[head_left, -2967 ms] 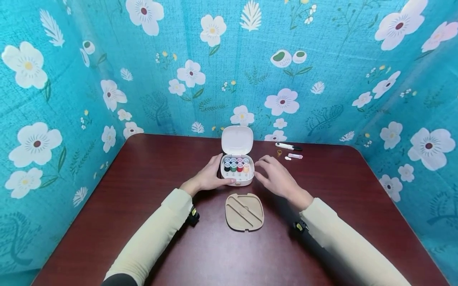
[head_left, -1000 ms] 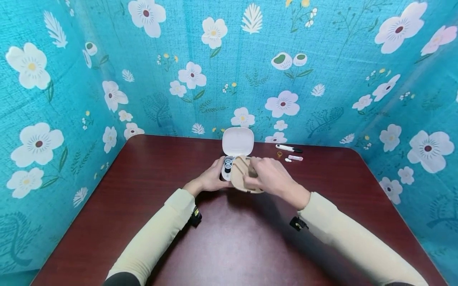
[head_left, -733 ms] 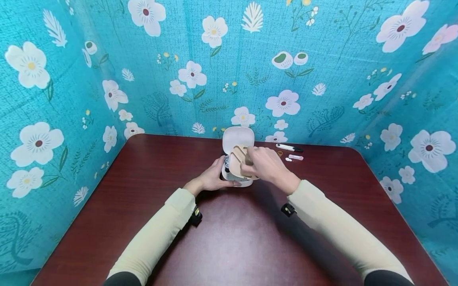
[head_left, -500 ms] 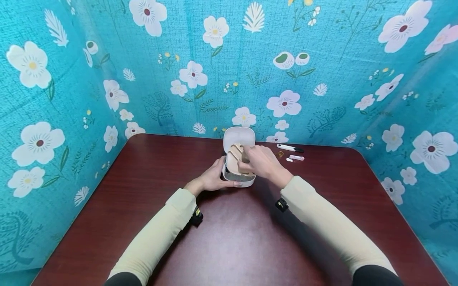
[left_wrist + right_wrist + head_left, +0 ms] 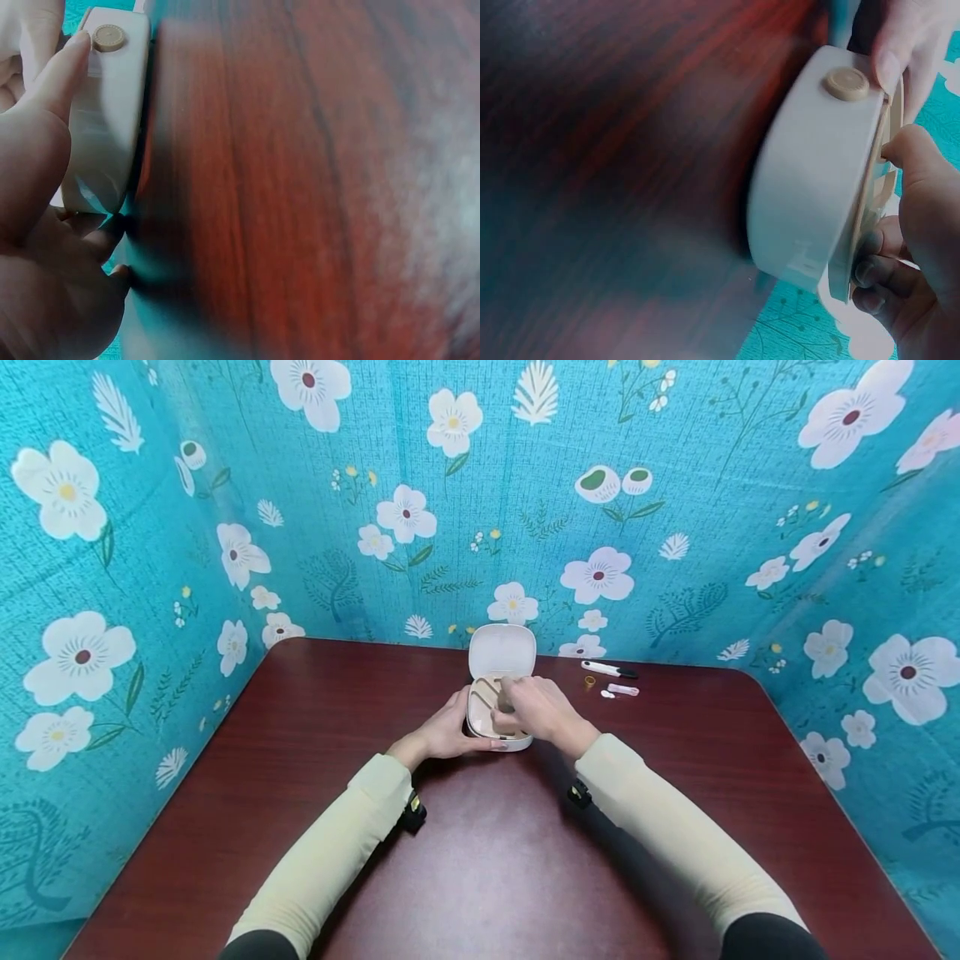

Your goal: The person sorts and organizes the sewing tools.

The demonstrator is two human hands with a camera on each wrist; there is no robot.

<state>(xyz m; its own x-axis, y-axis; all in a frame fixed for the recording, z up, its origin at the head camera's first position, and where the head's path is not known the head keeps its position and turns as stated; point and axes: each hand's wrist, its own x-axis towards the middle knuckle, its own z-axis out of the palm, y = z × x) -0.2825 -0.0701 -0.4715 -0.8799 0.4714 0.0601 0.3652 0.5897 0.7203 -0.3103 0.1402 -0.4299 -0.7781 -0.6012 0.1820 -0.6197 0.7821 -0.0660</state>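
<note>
A white sewing box (image 5: 517, 745) stands with its lid (image 5: 502, 652) raised at the back. My left hand (image 5: 444, 731) grips the box at its left side, thumb along the front wall near the round tan button (image 5: 109, 37). Inside the box opening lies a beige divided tray (image 5: 482, 708), nearly level with the rim. My right hand (image 5: 542, 706) pinches the tray on its right part; in the right wrist view the thumb is on the tray's ridge and the other fingers curl at the box's far side. The thread spools are hidden under the tray.
Right of the box on the dark red table (image 5: 480, 860) lie a white and black pen-like tool (image 5: 609, 669), a gold ring-like piece (image 5: 589, 681), a small pink and white case (image 5: 623, 690) and small white pieces (image 5: 607, 694). Flowered blue cloth (image 5: 480, 510) hangs close behind.
My right hand has picked the beige tray off the table, carried it over the box and lowered it from a tilt into the opening, covering the spools. The left hand has stayed on the box.
</note>
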